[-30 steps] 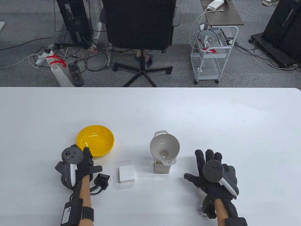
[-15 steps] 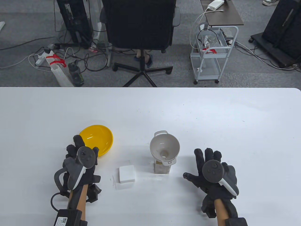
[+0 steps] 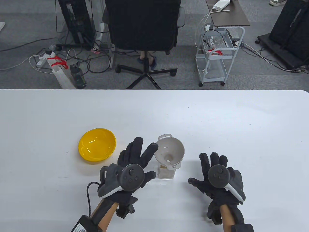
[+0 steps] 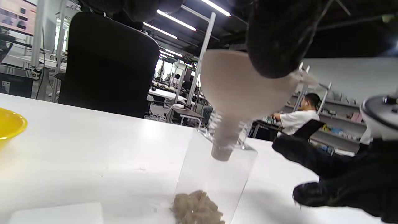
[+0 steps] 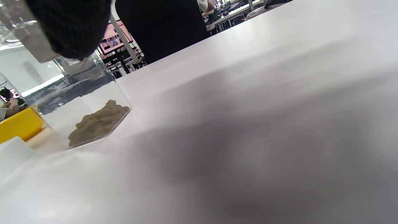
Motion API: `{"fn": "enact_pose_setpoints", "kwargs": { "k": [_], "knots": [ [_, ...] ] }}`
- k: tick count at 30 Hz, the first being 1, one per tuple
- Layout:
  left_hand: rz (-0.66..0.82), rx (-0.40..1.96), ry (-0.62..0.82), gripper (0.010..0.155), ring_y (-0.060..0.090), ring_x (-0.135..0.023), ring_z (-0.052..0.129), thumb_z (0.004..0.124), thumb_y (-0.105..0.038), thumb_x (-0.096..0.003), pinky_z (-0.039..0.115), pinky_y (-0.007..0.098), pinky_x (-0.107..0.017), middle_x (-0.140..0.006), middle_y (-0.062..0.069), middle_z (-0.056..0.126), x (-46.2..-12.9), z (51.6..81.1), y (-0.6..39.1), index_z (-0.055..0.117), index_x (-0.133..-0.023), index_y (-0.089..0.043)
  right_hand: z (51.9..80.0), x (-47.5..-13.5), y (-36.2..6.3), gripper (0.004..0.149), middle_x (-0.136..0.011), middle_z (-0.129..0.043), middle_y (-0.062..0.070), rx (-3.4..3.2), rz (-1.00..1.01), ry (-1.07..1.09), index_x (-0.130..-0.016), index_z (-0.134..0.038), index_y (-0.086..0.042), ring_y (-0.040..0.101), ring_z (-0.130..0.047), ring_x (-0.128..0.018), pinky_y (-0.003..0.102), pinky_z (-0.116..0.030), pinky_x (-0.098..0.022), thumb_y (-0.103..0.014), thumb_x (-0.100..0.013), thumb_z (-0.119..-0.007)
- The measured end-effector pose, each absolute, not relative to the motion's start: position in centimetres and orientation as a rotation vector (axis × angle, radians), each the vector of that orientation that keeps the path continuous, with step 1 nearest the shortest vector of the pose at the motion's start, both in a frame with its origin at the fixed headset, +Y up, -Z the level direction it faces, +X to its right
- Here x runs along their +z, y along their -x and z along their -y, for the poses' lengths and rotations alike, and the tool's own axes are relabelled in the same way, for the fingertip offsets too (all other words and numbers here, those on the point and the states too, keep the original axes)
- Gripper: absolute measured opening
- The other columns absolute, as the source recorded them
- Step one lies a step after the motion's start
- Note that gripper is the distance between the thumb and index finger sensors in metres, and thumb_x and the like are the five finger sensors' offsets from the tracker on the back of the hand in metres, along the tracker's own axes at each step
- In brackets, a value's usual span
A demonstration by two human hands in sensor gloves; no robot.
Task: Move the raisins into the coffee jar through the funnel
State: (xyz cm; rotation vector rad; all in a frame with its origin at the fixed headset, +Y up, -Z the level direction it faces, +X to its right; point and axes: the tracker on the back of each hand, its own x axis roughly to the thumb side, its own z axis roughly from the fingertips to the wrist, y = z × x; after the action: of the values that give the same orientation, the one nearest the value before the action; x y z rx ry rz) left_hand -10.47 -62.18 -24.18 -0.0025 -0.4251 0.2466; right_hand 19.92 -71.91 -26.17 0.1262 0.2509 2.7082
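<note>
Raisins (image 4: 197, 209) lie in a small heap on the bottom of the clear coffee jar (image 3: 166, 171), which stands upright on the white worktop (image 3: 217, 120) near its front centre. A grey-white funnel (image 3: 169, 151) sits in the jar mouth, its spout reaching down inside the jar, well above the heap, as the left wrist view shows. The yellow bowl (image 3: 97, 144) rests on the worktop to the left of the jar, apart from it, with no contents visible. The left hand (image 3: 131, 166) is just left of the jar and funnel, fingers spread and extended; its grip is apart and holds nothing. One fingertip lies near the funnel rim, but contact cannot be confirmed. A white lid-like block (image 4: 56, 213) lies on the worktop beneath the left hand, seen in the left wrist view. The right hand (image 3: 218, 177) is to the right of the jar, apart from it, palm down with fingers splayed; its grip is apart and holds nothing. Each hand carries a tracker on its back.
</note>
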Motion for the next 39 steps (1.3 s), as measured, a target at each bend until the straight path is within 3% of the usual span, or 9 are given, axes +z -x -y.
{"fn": "enact_pose_setpoints", "kwargs": {
  "k": [8, 16, 22, 30, 39],
  "knots": [
    [0.442, 0.256, 0.036, 0.084, 0.049, -0.120, 0.045, 0.084, -0.047, -0.0589, 0.046, 0.068, -0.082, -0.132, 0.027, 0.030, -25.7, 64.3, 8.8, 0.028, -0.122, -0.042, 71.9, -26.2, -19.8, 0.101, -0.115, 0.003, 0.029, 2.710, -0.250, -0.143, -0.114, -0.004, -0.023, 0.061, 0.002, -0.101, 0.082, -0.017, -0.068, -0.065, -0.053, -0.073],
    [0.424, 0.289, -0.030, 0.053, 0.041, -0.116, 0.061, 0.080, -0.042, -0.0618, 0.053, 0.063, -0.081, -0.130, 0.020, 0.047, -26.2, 64.9, 8.4, 0.060, -0.111, -0.037, 72.0, -26.2, -19.8, 0.101, -0.115, 0.003, 0.029, 2.706, -0.243, -0.144, -0.114, -0.004, -0.023, 0.061, 0.002, -0.101, 0.082, -0.017, -0.068, -0.065, -0.053, -0.073],
    [0.428, 0.312, -0.080, 0.048, 0.039, -0.115, 0.063, 0.079, -0.043, -0.0621, 0.053, 0.062, -0.081, -0.129, 0.019, 0.049, -25.9, 64.9, 8.4, 0.064, -0.107, -0.037, 72.0, -26.2, -19.8, 0.101, -0.115, 0.003, 0.029, 2.712, -0.236, -0.142, -0.114, -0.004, -0.023, 0.061, 0.002, -0.101, 0.082, -0.017, -0.068, -0.065, -0.053, -0.073],
    [0.410, 0.412, -0.179, 0.048, 0.040, -0.115, 0.062, 0.078, -0.044, -0.0629, 0.053, 0.063, -0.081, -0.129, 0.019, 0.049, -24.7, 61.7, 10.3, 0.062, -0.108, -0.037, 72.0, -26.1, -19.9, 0.101, -0.115, 0.003, 0.029, 2.714, -0.236, -0.138, -0.114, -0.004, -0.023, 0.061, 0.002, -0.101, 0.082, -0.017, -0.067, -0.065, -0.053, -0.073],
    [0.237, 0.349, -0.261, 0.048, 0.042, -0.113, 0.063, 0.079, -0.044, -0.0629, 0.054, 0.063, -0.080, -0.129, 0.021, 0.051, -24.0, 58.8, 15.7, 0.064, -0.108, -0.035, 72.0, -26.1, -19.9, 0.101, -0.115, 0.003, 0.029, 2.719, -0.232, -0.135, -0.114, -0.004, -0.023, 0.061, 0.002, -0.101, 0.082, -0.017, -0.067, -0.065, -0.053, -0.073]
  ]
}}
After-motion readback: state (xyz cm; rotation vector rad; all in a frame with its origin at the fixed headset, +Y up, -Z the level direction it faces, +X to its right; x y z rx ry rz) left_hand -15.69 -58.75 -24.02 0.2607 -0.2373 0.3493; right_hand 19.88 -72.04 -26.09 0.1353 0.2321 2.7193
